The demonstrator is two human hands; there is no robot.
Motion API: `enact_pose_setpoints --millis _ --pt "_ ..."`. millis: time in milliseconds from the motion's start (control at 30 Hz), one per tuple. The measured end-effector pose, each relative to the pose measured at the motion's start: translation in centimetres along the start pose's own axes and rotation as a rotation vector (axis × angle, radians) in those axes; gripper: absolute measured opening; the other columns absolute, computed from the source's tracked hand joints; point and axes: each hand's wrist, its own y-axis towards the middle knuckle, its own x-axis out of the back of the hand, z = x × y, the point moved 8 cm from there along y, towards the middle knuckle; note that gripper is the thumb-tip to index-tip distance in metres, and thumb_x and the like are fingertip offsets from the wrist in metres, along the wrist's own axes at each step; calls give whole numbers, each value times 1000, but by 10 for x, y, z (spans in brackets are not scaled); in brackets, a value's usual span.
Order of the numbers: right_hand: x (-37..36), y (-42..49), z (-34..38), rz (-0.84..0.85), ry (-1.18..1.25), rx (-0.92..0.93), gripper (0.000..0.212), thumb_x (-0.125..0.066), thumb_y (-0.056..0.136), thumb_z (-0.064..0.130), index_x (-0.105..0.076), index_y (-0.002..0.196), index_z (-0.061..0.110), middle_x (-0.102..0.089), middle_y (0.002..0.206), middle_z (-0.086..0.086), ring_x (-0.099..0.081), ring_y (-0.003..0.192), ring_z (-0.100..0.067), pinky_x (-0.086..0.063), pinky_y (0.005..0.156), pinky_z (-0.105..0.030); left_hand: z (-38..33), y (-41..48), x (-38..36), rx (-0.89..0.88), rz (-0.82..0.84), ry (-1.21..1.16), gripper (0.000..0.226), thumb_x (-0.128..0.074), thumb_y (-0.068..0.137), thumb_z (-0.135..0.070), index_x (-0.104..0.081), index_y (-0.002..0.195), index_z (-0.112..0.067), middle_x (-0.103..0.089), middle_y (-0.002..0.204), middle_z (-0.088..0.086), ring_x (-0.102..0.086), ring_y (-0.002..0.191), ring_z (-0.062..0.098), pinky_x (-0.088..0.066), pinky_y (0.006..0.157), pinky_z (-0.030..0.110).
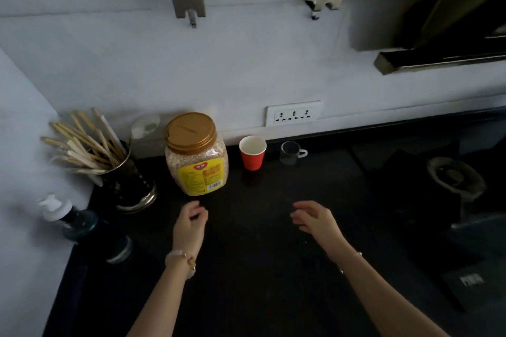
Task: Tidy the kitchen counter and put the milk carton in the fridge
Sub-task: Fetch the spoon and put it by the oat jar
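A clear plastic jar of oats (197,157) with a gold lid and yellow label stands on the black counter (260,268) near the wall. To its right are a red paper cup (252,152) and a small glass cup (291,152) with a handle. My left hand (189,224) hovers just in front of the jar, fingers loosely curled and holding nothing. My right hand (315,219) hovers over the counter's middle, fingers apart and holding nothing. No milk carton is in view.
A metal holder of wooden sticks (120,172) stands at the left, with a pump bottle (68,216) and a dark jar (120,249) in front of it. A gas stove (438,200) fills the right side. A wall socket (293,113) sits above the counter.
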Motion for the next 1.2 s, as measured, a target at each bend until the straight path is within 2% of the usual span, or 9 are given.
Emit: enact_pose_setpoints --millis 67,200,333,533,767,867,967,1067,1200 --pt "18 -37 -31 -27 33 -46 22 -54 91 15 -60 111 22 -68 103 0 -65 96 -12 -53 86 -29 23 -38 -36 16 165 44 17 -50 92 -19 -56 107 -25 -61 112 1 -61 101 15 -52 86 34" --pt "64 -104 -102 -108 140 -134 18 -51 93 11 -65 99 21 -71 97 -8 -68 88 -18 -54 82 -31 48 -119 -113 22 521 124 16 -48 93 -19 -62 93 -28 -67 102 1 -65 92 12 -52 75 24" --pt "115 -182 -163 -347 287 -205 20 -47 94 6 -65 98 13 -70 87 -9 -65 77 -19 -51 69 -24 42 -183 -160 -86 645 175 16 -48 93 -18 -63 95 -23 -68 96 -1 -66 90 11 -55 81 29" --pt "144 -295 -267 -568 468 -362 21 -43 94 4 -63 98 8 -67 84 -11 -63 77 -24 -49 71 -29 55 -270 -225 -195 858 244 22 -48 92 -10 -63 83 -23 -69 84 2 -66 78 13 -53 73 28" --pt "102 -438 -438 -531 540 -808 19 -43 92 4 -60 99 8 -63 78 -9 -57 64 -18 -40 57 -24 177 -383 -295 -2 1212 668 18 -42 93 -8 -55 85 -17 -61 78 -2 -55 63 9 -42 55 17" --pt "82 -520 -491 -504 556 -975 19 -49 87 4 -61 101 -1 -60 65 -6 -54 56 -18 -37 48 -20 234 -400 -295 -27 1212 960 21 -45 90 -9 -53 77 -23 -62 79 2 -55 63 14 -43 57 20" --pt "87 -588 -526 -539 524 -1041 22 -55 83 -1 -66 99 -10 -69 72 -16 -59 73 -31 -39 41 -6 271 -402 -295 -155 1197 1236 28 -51 84 -15 -51 66 -36 -67 88 3 -61 82 20 -46 72 23" --pt "96 -636 -547 -590 547 -1105 20 -53 85 -7 -68 97 -13 -67 101 -31 -55 84 -25 -40 47 -1 267 -421 -308 -177 1170 1171 34 -54 85 -5 -54 64 -32 -63 75 -2 -59 79 20 -43 68 22" --pt "114 -653 -568 -657 613 -1131 18 -55 85 -4 -72 89 -5 -67 82 -18 -63 86 -30 -41 45 -4 266 -431 -338 -93 1084 1051 34 -55 83 6 -61 62 -19 -63 67 8 -57 73 24 -43 61 22"
